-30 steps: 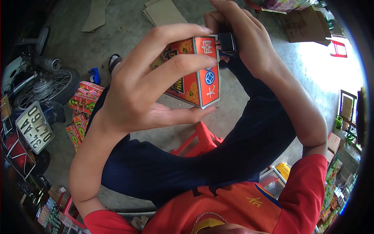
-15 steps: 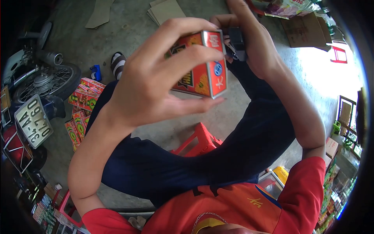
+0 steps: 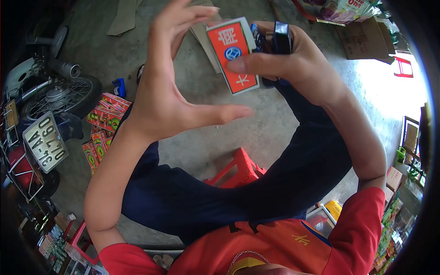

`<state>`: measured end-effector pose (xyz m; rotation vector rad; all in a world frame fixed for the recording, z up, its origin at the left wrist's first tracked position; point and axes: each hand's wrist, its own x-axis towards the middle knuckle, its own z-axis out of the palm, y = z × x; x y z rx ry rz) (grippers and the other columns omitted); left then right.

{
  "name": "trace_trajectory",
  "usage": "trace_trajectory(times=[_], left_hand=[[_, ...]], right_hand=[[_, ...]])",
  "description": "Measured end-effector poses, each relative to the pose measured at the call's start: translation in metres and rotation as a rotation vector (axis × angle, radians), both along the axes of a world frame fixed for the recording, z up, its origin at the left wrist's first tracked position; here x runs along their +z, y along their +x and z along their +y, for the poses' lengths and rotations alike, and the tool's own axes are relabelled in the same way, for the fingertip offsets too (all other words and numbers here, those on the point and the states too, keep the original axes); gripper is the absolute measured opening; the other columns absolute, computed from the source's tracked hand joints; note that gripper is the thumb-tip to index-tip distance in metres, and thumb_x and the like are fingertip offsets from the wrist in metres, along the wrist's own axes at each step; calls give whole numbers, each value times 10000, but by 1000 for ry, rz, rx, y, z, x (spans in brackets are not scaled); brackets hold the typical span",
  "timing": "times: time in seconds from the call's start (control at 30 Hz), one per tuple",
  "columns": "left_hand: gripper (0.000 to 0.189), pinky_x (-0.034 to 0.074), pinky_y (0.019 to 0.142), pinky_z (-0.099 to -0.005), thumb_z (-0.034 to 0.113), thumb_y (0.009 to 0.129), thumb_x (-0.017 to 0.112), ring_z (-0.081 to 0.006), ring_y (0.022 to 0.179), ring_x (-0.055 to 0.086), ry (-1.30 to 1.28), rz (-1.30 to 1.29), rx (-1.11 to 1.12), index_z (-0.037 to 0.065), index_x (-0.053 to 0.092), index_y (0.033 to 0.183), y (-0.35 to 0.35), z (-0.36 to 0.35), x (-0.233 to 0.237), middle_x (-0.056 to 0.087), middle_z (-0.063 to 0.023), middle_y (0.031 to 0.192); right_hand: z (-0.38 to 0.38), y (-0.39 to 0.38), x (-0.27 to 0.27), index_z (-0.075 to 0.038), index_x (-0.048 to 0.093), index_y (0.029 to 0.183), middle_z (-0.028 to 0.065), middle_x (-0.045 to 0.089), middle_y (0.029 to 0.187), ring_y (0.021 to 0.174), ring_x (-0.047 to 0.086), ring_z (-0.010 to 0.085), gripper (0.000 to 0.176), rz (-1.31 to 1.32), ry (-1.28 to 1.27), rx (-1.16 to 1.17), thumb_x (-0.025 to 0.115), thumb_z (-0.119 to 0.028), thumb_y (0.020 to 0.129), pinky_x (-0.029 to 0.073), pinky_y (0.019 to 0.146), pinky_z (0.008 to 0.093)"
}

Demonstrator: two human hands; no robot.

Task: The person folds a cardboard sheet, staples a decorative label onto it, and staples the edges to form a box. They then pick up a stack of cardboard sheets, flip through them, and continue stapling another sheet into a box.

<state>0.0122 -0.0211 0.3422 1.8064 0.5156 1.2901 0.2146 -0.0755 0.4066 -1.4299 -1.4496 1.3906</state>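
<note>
A red box [image 3: 238, 82] with white characters and a round blue emblem faces me, tilted, above the floor between my knees. My right hand [image 3: 302, 64] has it gripped, the thumb pressed across the printed face. The same hand also carries a small black tool [image 3: 283, 39], partly hidden by the fingers, whose kind I cannot tell. To the left of the box, my left hand [image 3: 167, 91] is open and holds nothing. Its fingers reach up near the box's upper left corner, and its thumb stretches out below the box.
Flat red printed cartons [image 3: 103, 119] lie by my left leg near a blue object [image 3: 119, 87]. A motorbike [image 3: 50, 101] stands at the left. Between my legs is a red plastic stool [image 3: 238, 169]. A cardboard box [image 3: 364, 41] sits at the far right.
My left hand has let go of the box and opened beside it. The box has turned and moved slightly up and left, and my right thumb now lies across its face.
</note>
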Motion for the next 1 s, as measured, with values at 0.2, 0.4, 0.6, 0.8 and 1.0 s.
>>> trace_trajectory(times=[0.2, 0.4, 0.6, 0.8, 1.0], left_hand=[[949, 271, 1233, -475, 771, 960, 458, -254, 1458, 428, -931, 174, -226, 25, 401, 1542, -36, 27, 4, 524, -158, 1485], [910, 476, 1114, -488, 762, 1024, 207, -328, 1375, 551, -912, -141, -309, 79, 282, 1621, -39, 33, 26, 458, -243, 1558], [787, 514, 1032, -409, 734, 1028, 328, -232, 1259, 597, -905, -291, 58, 122, 471, 1501, -50, 36, 41, 586, -69, 1394], [741, 507, 1019, -364, 682, 1055, 370, -169, 1184, 629, -746, -137, -6, 65, 515, 1438, -49, 27, 25, 633, -76, 1324], [770, 436, 1069, -321, 643, 1036, 485, -149, 1258, 559, -798, 362, -439, 23, 466, 1493, -56, 12, 4, 604, -82, 1365]], right_hand=[[-8, -9, -1, -24, 615, 905, 84, 594, 851, 761, 600, 216, 209, -309, 744, 210, 804, -5, 819, 470, 681, 328], [-29, -24, -11, -50, 599, 969, 78, 598, 919, 880, 649, 292, 315, -380, 693, 581, 759, -63, 697, 555, 705, 418], [-37, -22, -28, -54, 626, 1052, 93, 660, 969, 967, 687, 306, 287, -542, 466, 766, 754, -142, 811, 582, 781, 433], [-17, -10, -12, -68, 677, 1130, 183, 719, 1008, 965, 691, 389, 312, -303, 435, 348, 767, -196, 860, 544, 863, 457], [-3, 4, 22, -48, 691, 1211, 30, 693, 1057, 973, 646, 73, 363, -412, 692, -120, 803, -155, 883, 515, 829, 243]])
